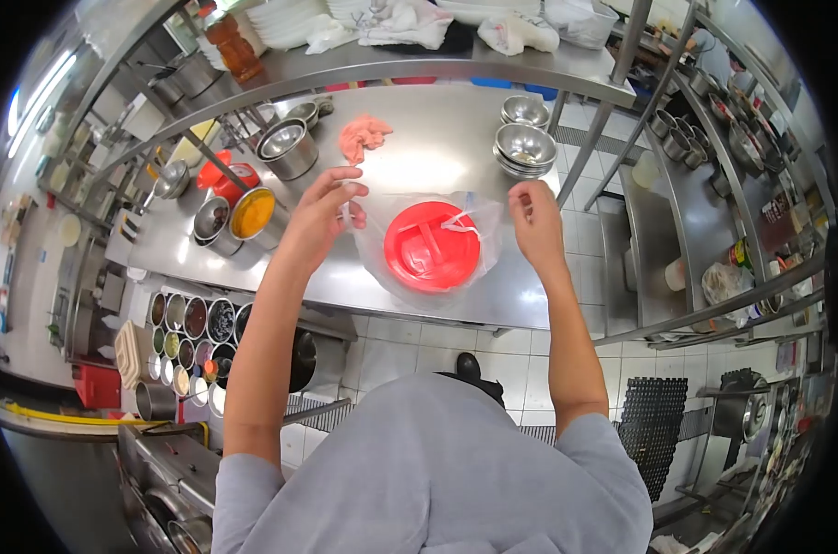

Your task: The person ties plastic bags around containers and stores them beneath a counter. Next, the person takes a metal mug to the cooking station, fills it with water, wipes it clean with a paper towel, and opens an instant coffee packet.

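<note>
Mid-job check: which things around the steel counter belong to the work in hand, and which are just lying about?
Apparently part of the job:
Red round plastic lid, between left hand and right hand
Translucent plastic bag around it

Apparently just lying about:
Crumpled salmon-pink cloth
Stacked round steel bowls
Cylindrical steel container with orange-yellow contents

Person wears a plain grey shirt (419, 471) with short sleeves (592, 457) and a black shoe (468, 367); left hand (329, 214) and right hand (536, 220) bare.
</note>
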`<state>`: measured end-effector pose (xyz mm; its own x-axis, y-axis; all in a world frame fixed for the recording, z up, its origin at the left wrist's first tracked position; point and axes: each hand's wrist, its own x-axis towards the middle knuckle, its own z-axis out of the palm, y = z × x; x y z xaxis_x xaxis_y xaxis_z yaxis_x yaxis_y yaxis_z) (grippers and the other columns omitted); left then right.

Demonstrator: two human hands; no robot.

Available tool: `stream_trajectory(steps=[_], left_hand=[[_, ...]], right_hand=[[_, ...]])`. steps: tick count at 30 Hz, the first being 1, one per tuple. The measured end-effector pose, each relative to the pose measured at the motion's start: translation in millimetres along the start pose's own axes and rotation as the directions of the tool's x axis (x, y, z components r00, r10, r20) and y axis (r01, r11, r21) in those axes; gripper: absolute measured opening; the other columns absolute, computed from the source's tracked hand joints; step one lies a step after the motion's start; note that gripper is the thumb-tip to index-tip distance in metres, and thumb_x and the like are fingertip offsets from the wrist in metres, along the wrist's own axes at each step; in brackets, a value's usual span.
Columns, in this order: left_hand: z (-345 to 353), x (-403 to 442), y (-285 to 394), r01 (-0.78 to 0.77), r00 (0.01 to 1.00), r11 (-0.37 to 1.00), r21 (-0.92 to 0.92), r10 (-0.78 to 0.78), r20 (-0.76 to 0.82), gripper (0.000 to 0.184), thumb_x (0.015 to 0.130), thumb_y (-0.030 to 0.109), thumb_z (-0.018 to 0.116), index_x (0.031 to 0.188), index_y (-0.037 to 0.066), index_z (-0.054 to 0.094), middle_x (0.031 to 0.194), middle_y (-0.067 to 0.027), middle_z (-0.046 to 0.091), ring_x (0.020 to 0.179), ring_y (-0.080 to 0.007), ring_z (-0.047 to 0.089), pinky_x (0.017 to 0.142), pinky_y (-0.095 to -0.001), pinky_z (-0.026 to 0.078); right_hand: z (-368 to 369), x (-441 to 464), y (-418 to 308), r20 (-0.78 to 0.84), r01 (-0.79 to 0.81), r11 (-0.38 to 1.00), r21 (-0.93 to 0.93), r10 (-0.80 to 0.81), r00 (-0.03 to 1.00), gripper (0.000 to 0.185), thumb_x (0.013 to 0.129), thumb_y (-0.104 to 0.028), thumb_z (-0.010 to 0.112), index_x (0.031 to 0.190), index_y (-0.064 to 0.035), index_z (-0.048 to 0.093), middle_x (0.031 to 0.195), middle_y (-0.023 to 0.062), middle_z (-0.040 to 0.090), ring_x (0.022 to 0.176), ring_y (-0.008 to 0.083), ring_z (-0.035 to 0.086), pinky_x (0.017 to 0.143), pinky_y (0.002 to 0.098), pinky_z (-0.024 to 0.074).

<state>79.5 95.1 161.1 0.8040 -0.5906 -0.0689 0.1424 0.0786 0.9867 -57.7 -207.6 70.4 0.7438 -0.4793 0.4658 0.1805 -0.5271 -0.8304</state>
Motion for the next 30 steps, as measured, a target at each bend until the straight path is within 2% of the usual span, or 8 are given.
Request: stream_trajectory(steps=[4,10,13,19,22,25,28,30], left_hand=[[8,10,5,0.036,0.999,0.984,0.172,-0.036,-0.002,0.029,0.096,0.016,0.063,0.124,0.010,0.061,0.100,-0.0056,0.064,0.079,-0.0148,0.061,0.076,-0.0311,0.051],[32,22,21,-0.079,0.986,0.553,0.829,-0.081,0.147,0.029,0.094,0.028,0.067,0.119,0.014,0.067,0.089,-0.0105,0.068,0.076,-0.0158,0.063,0.065,-0.0343,0.051],[60,33,16,-0.005,0.984,0.589,0.808,-0.143,0.111,0.047,0.096,0.044,0.066,0.120,0.004,0.066,0.089,-0.0122,0.067,0.071,-0.0199,0.060,0.063,-0.0357,0.051],[72,62,-22,0.342,0.877,0.820,0.460,-0.454,0.159,0.046,0.098,0.049,0.062,0.105,0.004,0.066,0.071,-0.0009,0.051,0.058,-0.0117,0.048,0.053,-0.0262,0.040],[64,71,-32,0.343,0.869,0.896,0.283,-0.417,0.268,0.036,0.097,0.044,0.065,0.096,0.008,0.066,0.069,0.0012,0.048,0.055,-0.0101,0.045,0.052,-0.0256,0.038],[71,66,-8,0.272,0.915,0.910,0.313,-0.345,0.210,0.030,0.096,0.038,0.067,0.093,0.008,0.066,0.068,0.0023,0.047,0.055,-0.0092,0.045,0.052,-0.0257,0.038],[67,68,-1,0.159,0.945,0.855,0.493,-0.277,0.177,0.030,0.095,0.036,0.068,0.091,0.007,0.067,0.069,0.0024,0.052,0.058,-0.0092,0.049,0.056,-0.0269,0.042],[68,74,6,0.028,0.958,0.743,0.669,-0.210,0.194,0.030,0.094,0.036,0.068,0.092,0.006,0.068,0.071,0.0018,0.055,0.059,-0.0094,0.051,0.058,-0.0271,0.043]], right_hand=[[8,-11,-49,0.251,0.414,0.793,-0.446,-0.334,0.909,0.016,0.088,-0.014,0.069,0.101,-0.0061,0.064,0.093,0.0120,0.066,0.088,0.0314,0.063,0.078,0.0420,0.0519],[42,2,-18,0.302,0.302,0.840,-0.450,-0.176,0.937,0.028,0.086,-0.010,0.073,0.112,-0.0083,0.061,0.089,0.0113,0.069,0.088,0.0285,0.066,0.079,0.0426,0.0519],[37,13,-52,0.315,-0.092,0.989,0.112,0.053,0.948,0.034,0.088,-0.006,0.071,0.119,-0.0078,0.057,0.089,0.0102,0.069,0.082,0.0251,0.067,0.076,0.0386,0.0525],[70,-9,-35,0.181,-0.097,0.889,0.448,0.016,0.983,0.034,0.091,-0.001,0.068,0.122,-0.0037,0.053,0.092,0.0078,0.067,0.079,0.0167,0.064,0.075,0.0312,0.0512],[55,-27,-62,-0.104,0.376,0.899,-0.224,-0.406,0.908,0.035,0.094,0.000,0.065,0.125,-0.0037,0.049,0.102,0.0063,0.064,0.092,0.0127,0.061,0.078,0.0283,0.0503],[67,-68,-58,-0.104,0.083,0.974,0.213,-0.061,0.993,0.039,0.095,-0.004,0.066,0.130,-0.0048,0.049,0.109,0.0072,0.064,0.099,0.0151,0.061,0.079,0.0306,0.0513],[87,-68,-90,0.445,-0.560,0.429,0.709,0.344,0.827,0.044,0.095,-0.009,0.067,0.135,-0.0018,0.050,0.105,0.0049,0.063,0.085,0.0155,0.062,0.076,0.0313,0.0524],[97,-56,-93,0.576,-0.633,0.300,0.714,0.263,0.774,0.047,0.095,-0.012,0.067,0.137,-0.0024,0.049,0.102,0.0037,0.063,0.084,0.0128,0.060,0.076,0.0304,0.0523]])
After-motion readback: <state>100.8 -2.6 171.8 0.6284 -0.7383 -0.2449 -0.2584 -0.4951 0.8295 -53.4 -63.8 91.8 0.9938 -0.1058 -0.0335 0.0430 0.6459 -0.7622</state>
